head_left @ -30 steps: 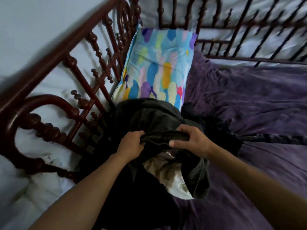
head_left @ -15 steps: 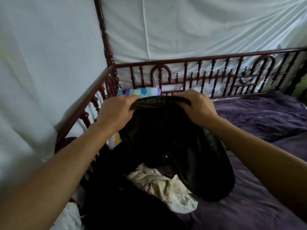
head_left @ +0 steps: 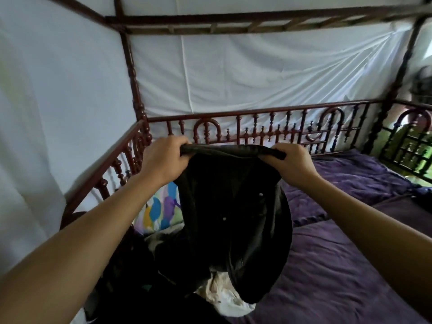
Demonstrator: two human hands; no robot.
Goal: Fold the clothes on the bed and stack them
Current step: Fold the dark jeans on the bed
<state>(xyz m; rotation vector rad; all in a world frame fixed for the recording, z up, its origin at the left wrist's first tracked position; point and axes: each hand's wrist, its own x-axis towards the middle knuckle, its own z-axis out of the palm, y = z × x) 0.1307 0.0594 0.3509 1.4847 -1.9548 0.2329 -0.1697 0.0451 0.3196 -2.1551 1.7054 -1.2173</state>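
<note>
Grips closed on dark garment (head_left: 233, 206) top edge: left grip (head_left: 163, 160), right grip (head_left: 291, 163). It hung mid-frame over the bed (head_left: 339, 265).

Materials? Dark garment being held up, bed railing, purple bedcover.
Dark garment: limp dark cloth, faint sheen, small pale studs; likely cotton or denim.
Bed railing: turned wood, glossy reddish-brown finish.
Purple bedcover: soft rumpled fabric, plush sheen; maybe velvet or fleece.
</note>
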